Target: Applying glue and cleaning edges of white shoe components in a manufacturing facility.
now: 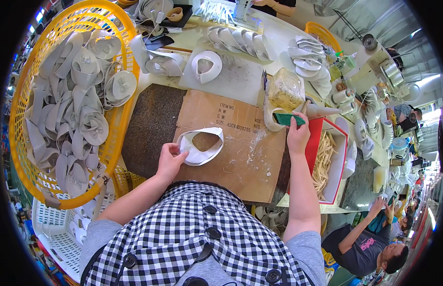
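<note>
My left hand (170,159) pinches the near left edge of a white, ring-shaped piece (194,156) that looks like a shoe upper. It rests on a flat sheet of brown cardboard (231,178), its opening facing up. Out to the right, my right hand (298,137) is closed on a green brush (289,119). The brush's far end is at the round mouth of a stained, yellowish plastic container (284,90); its bristles cannot be made out. Whitish smears and scraps mark the cardboard between my hands.
A large yellow basket (22,102) heaped with white uppers stands at the left. Beside my right forearm is a red box (313,143) of thin pale strips (325,164). More white uppers (240,42) lie along the back. A co-worker (367,240) is at lower right.
</note>
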A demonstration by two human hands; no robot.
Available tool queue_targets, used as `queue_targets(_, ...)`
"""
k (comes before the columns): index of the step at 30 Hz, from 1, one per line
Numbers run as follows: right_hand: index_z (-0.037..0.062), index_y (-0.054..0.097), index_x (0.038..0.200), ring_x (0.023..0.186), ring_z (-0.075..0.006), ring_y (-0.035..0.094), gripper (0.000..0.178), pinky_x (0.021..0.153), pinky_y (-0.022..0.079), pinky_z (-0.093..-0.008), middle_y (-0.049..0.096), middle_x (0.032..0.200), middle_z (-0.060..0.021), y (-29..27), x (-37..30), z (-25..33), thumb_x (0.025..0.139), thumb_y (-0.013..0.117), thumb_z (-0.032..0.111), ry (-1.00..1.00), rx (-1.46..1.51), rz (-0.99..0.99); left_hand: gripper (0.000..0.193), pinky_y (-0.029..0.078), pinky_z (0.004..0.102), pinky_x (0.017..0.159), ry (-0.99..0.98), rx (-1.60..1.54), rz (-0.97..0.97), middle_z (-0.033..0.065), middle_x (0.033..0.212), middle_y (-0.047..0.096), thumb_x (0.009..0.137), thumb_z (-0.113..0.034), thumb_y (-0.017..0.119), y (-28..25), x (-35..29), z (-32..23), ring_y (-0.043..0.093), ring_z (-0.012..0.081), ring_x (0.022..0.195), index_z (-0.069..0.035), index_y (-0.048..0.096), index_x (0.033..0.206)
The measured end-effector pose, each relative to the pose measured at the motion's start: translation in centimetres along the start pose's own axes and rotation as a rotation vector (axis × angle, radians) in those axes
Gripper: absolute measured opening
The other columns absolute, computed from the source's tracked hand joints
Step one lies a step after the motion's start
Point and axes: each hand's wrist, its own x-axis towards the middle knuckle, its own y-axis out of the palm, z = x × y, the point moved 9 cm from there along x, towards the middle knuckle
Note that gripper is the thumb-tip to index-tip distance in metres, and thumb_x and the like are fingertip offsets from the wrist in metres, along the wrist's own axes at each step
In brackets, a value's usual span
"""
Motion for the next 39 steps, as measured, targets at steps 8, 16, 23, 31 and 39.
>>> queue_targets(8,0.0028,0.049,0.106,0.072,-0.0179,0.063,0.019,0.056,0.055,-0.0270,0.059,0.095,-0.0123,-1.7,-2.0,-6.5,0.088,0.052,0.005,0.604,0.499,-0.011,0.024,0.051,0.0238,0.063,-0.367,-0.444,0.093,0.0083,0.086,0.060,0.086,-0.016,0.062,1.6,-0.5,3.0,0.060,0.0149,0.072,0.001,0.052,0.100)
queue_targets(16,0.0053,0.053,0.104,0.084,-0.0200,0.062,0.018,0.067,0.055,-0.0288,0.059,0.100,-0.0102,15.3,-11.6,13.6,0.087,0.057,0.006,0.210,0.641,0.675,0.019,0.055,0.0299,0.069,-0.404,-0.605,0.095,0.0118,0.090,0.062,0.089,-0.013,0.055,1.0,-0.6,4.8,0.063,0.0204,0.078,0.002,0.053,0.101)
queue_targets(23,0.0098,0.061,0.101,0.087,-0.0294,0.061,0.028,0.075,0.050,-0.0330,0.064,0.096,-0.0098,18.7,-15.0,17.3,0.075,0.059,-0.001,-0.584,0.233,0.736,0.017,0.054,0.0292,0.068,-0.341,-0.662,0.107,0.0122,0.088,0.062,0.090,-0.011,0.051,1.3,-1.1,5.2,0.064,0.0200,0.077,0.002,0.054,0.100)
queue_targets(31,0.0110,0.056,0.103,0.090,-0.0299,0.056,0.042,0.076,0.047,-0.0372,0.060,0.098,-0.0116,13.1,-15.9,16.6,0.066,0.059,-0.007,-0.633,-0.073,0.499,0.016,0.053,0.0271,0.072,-0.185,-0.529,0.097,0.0090,0.088,0.062,0.092,-0.013,0.050,1.3,-1.0,4.9,0.063,0.0163,0.080,0.001,0.054,0.100)
queue_targets(39,0.0144,0.059,0.108,0.089,-0.0302,0.054,0.046,0.076,0.046,-0.0364,0.056,0.099,-0.0116,15.2,-21.0,15.8,0.064,0.063,0.000,-0.598,-0.088,0.679,0.017,0.053,0.0277,0.071,-0.187,-0.581,0.095,0.0096,0.089,0.063,0.092,-0.010,0.048,1.3,-1.0,5.1,0.064,0.0167,0.079,0.003,0.056,0.099)
